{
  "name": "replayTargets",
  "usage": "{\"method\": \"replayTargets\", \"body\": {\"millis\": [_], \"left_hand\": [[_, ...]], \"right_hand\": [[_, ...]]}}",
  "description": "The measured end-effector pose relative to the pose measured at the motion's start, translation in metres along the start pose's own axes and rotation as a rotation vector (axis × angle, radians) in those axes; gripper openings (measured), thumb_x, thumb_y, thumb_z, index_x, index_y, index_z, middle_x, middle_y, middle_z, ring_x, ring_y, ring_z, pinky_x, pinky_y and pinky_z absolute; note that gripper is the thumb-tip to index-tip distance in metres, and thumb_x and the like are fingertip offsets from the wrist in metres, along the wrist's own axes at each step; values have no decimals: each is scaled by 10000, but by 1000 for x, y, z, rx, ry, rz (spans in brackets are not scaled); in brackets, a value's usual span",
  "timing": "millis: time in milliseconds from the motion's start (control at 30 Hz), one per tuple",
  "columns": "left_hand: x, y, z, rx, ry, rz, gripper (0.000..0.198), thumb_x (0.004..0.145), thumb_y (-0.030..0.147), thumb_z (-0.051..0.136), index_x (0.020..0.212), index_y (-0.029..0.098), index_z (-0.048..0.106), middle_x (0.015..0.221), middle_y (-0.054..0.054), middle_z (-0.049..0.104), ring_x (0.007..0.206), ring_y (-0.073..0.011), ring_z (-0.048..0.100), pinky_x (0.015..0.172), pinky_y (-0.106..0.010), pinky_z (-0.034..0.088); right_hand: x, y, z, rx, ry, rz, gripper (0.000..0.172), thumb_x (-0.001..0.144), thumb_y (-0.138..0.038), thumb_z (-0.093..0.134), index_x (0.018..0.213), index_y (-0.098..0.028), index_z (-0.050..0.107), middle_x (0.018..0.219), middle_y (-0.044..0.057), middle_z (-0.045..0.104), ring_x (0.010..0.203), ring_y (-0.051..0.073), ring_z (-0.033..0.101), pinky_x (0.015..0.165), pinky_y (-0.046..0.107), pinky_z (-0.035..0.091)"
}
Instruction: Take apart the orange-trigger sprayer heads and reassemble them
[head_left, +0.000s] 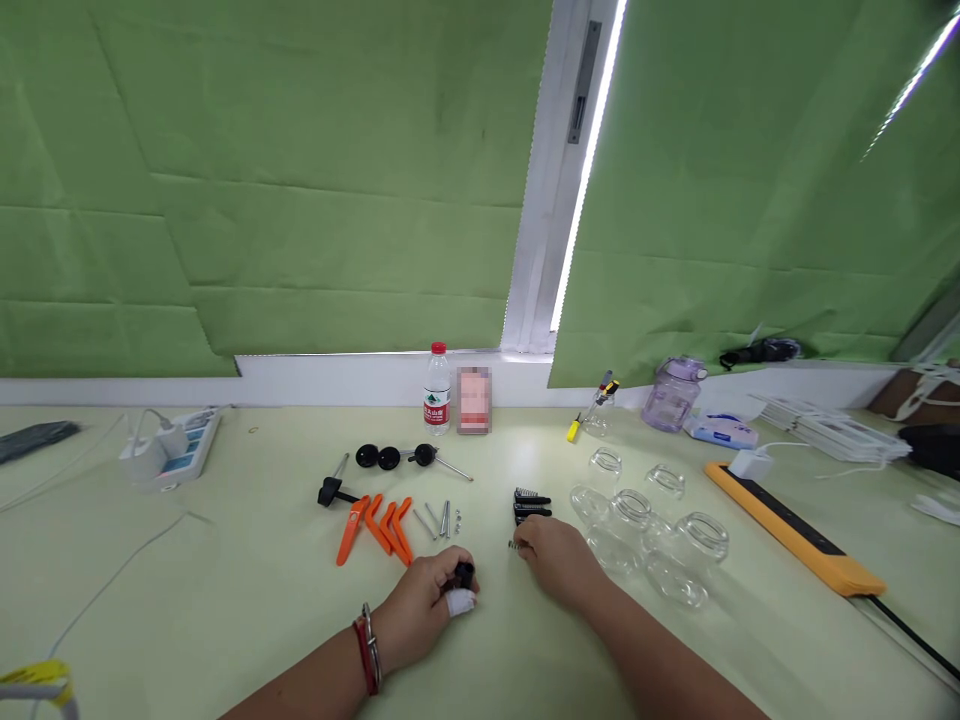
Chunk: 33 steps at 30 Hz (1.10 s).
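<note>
My left hand (pixel 427 598) rests on the table with its fingers curled round a small black cylindrical part (pixel 464 574); one finger wears a white bandage. My right hand (pixel 556 558) lies just to the right, its fingertips pinching a small metal spring (pixel 514 545). Right above it sit black ribbed parts with springs (pixel 531 504). Orange plastic handles (pixel 379 525) and several loose screws (pixel 439 518) lie left of them. Black knobs on metal rods (pixel 397 457) lie farther back.
Several clear glass cups (pixel 645 525) stand right of my right hand. A water bottle (pixel 437 388), a purple jug (pixel 672 392) and a screwdriver (pixel 589 412) stand near the wall. A power strip (pixel 174 446) lies left, an orange-edged black bar (pixel 791 525) right.
</note>
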<state>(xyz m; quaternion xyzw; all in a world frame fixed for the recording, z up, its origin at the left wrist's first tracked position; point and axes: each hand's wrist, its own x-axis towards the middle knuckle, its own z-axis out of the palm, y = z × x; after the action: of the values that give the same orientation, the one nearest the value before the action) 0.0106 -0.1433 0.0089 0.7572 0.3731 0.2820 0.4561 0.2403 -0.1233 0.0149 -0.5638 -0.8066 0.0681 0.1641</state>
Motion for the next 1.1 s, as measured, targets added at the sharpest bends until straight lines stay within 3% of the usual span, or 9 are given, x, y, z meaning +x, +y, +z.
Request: {"method": "replayTargets", "body": {"millis": [167, 300, 433, 533, 800, 967, 1100], "left_hand": [[0, 0, 0, -5, 4, -6, 98, 783, 222, 530, 878, 198, 540, 852, -16, 653, 790, -161, 581, 726, -260, 443], [1, 0, 1, 0, 3, 10, 102, 786, 213, 529, 887, 199, 536, 847, -12, 647, 783, -157, 575, 725, -257, 440], [1, 0, 1, 6, 3, 32, 117, 789, 203, 527, 904, 192, 541, 843, -18, 641, 773, -156, 564, 713, -257, 435], [2, -1, 3, -2, 14, 54, 134, 796, 234, 540, 921, 190, 556, 821, -16, 626, 762, -155, 552, 696, -252, 429], [2, -1, 3, -4, 23, 46, 173, 800, 303, 566, 931, 190, 578, 847, -18, 637, 785, -172, 550, 710, -258, 427], [3, 2, 3, -41, 19, 50, 176, 806, 320, 563, 923, 191, 586, 854, -23, 640, 808, -179, 554, 731, -260, 428], [3, 2, 3, -64, 14, 47, 181, 807, 328, 563, 925, 193, 588, 866, -24, 640, 813, -179, 552, 742, -265, 424]], "right_hand": [[-2, -12, 6, 56, 8, -59, 282, 766, -45, 434, 907, -201, 621, 836, 56, 628, 733, 185, 580, 621, 263, 375], [-5, -29, 6, 411, 115, -127, 349, 829, -115, 415, 1155, -213, 491, 870, 38, 588, 730, 149, 548, 687, 272, 433], [-8, -49, 11, 804, 195, -147, 243, 876, -217, 425, 1116, -209, 464, 823, 19, 556, 682, 123, 521, 670, 255, 463], [-10, -58, 16, 931, 196, -176, 188, 882, -242, 431, 1059, -208, 484, 818, 17, 543, 666, 115, 514, 636, 245, 467], [-12, -61, 12, 787, 171, -211, 140, 849, -167, 458, 971, -209, 514, 792, 5, 554, 691, 121, 523, 653, 242, 451], [-13, -60, 8, 700, 142, -339, 183, 818, -110, 464, 918, -203, 587, 946, 47, 544, 805, 135, 541, 693, 247, 447], [-13, -57, 13, 691, 114, -327, 243, 794, -90, 481, 962, -212, 607, 989, 52, 533, 769, 124, 542, 641, 230, 443]]}}
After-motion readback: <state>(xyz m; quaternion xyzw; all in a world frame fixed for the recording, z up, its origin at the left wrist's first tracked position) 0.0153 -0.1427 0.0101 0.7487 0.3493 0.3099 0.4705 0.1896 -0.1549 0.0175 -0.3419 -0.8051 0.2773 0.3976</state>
